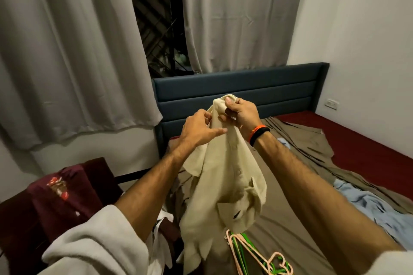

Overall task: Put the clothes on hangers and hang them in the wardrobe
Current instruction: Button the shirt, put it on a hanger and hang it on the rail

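A cream button-up shirt [225, 187] hangs in the air over the bed. My right hand [242, 114] grips its bunched collar at the top. My left hand [200, 129] is at the collar's left side, thumb and fingers on the cloth, index finger stretched across the fabric. Pink and green plastic hangers [257, 254] lie in a pile on the bed just below the shirt's hem. A light blue garment [375, 205] lies crumpled on the bed at the right. No wardrobe is in view.
The bed has an olive sheet [290, 225] over a red mattress [368, 145] and a dark blue headboard [234, 89]. A maroon patterned cloth [55, 196] sits at the left. Grey curtains [67, 51] flank a dark window.
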